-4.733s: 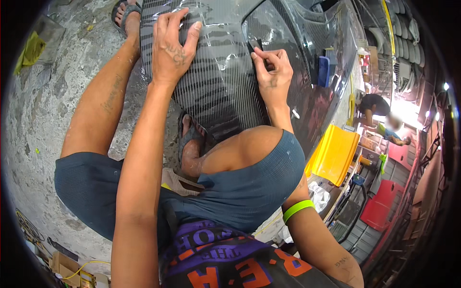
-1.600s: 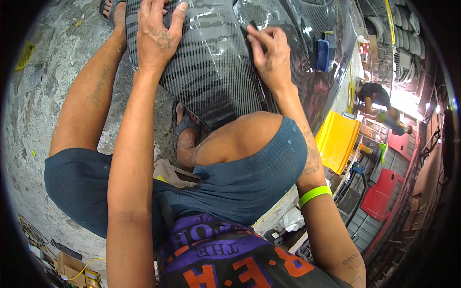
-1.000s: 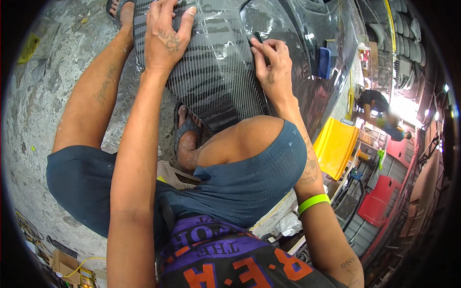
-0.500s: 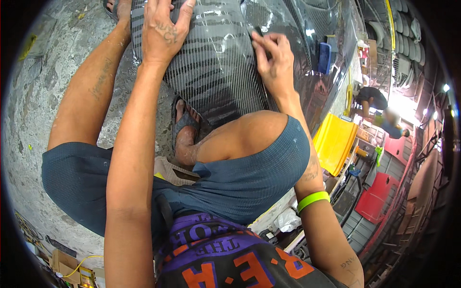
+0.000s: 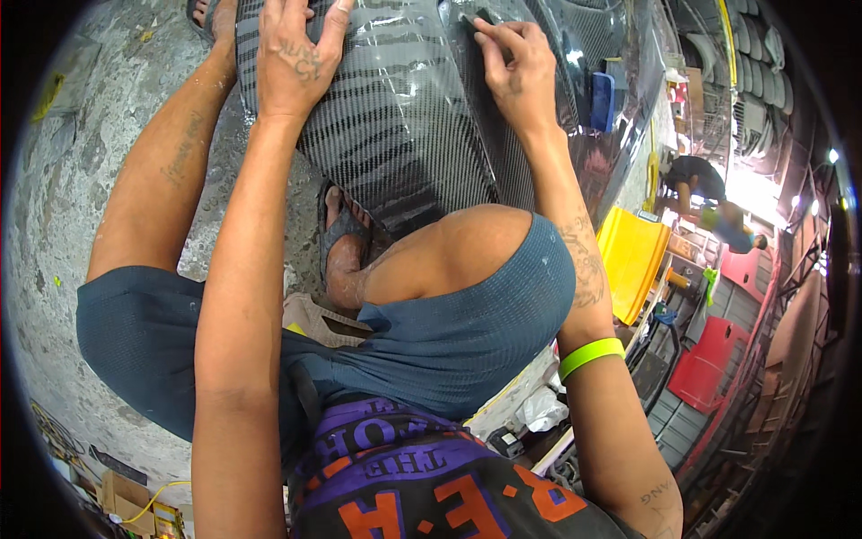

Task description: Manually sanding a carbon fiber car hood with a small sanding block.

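A large glossy black carbon-fibre panel point(image 5: 386, 117), curved and wet-looking, stretches away in front of me. My left hand point(image 5: 296, 58) rests flat on its left part with fingers stretched out; the fingertips run off the top edge of the picture. On the panel's right part, by a long groove, my right hand point(image 5: 521, 72) pinches a small dark piece point(image 5: 486, 15) between thumb and fingers, pressed to the surface. The piece is mostly covered by the fingertips, so its kind cannot be told.
A blue block point(image 5: 602, 101) lies on the panel's right side. My bent knee and sandalled foot are close to its near edge. Rough grey concrete floor point(image 5: 108, 180) spreads to the left. Farther right are a yellow panel point(image 5: 631, 260), red panels point(image 5: 708, 364) and another person point(image 5: 700, 184).
My right hand has slid away from me along the panel, its forearm reaching farther out. My left hand has shifted slightly left and stays flat on the panel.
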`<control>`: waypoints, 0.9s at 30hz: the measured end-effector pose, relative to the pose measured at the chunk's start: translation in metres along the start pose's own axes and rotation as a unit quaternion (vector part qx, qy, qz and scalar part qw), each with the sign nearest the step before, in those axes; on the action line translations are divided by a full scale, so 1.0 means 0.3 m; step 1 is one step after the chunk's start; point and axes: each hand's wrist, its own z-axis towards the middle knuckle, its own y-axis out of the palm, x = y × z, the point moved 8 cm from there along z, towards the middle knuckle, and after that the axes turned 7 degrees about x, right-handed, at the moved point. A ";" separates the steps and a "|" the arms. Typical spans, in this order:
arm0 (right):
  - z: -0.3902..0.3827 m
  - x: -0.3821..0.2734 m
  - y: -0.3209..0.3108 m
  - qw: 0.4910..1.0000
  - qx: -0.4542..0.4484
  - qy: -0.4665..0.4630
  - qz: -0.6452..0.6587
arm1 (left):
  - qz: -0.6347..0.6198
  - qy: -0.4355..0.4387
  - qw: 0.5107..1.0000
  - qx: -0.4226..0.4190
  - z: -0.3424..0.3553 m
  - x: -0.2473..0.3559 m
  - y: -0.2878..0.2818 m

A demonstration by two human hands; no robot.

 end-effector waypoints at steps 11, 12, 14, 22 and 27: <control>-0.083 -0.043 -0.004 0.999 -0.036 -0.035 0.000 | -0.014 -0.008 1.000 -0.006 0.006 -0.008 0.001; -0.099 -0.048 0.000 0.999 -0.038 -0.025 0.011 | -0.004 -0.010 1.000 0.001 0.001 -0.007 -0.004; -0.120 -0.057 0.000 0.999 -0.036 -0.024 0.014 | -0.003 0.012 1.000 0.011 0.000 -0.007 0.009; -0.113 -0.068 0.002 0.999 -0.025 -0.024 0.003 | -0.005 0.003 1.000 -0.001 -0.004 -0.004 0.009; -0.052 -0.047 0.025 0.999 -0.022 -0.032 0.001 | -0.004 0.010 1.000 0.002 0.013 -0.007 0.003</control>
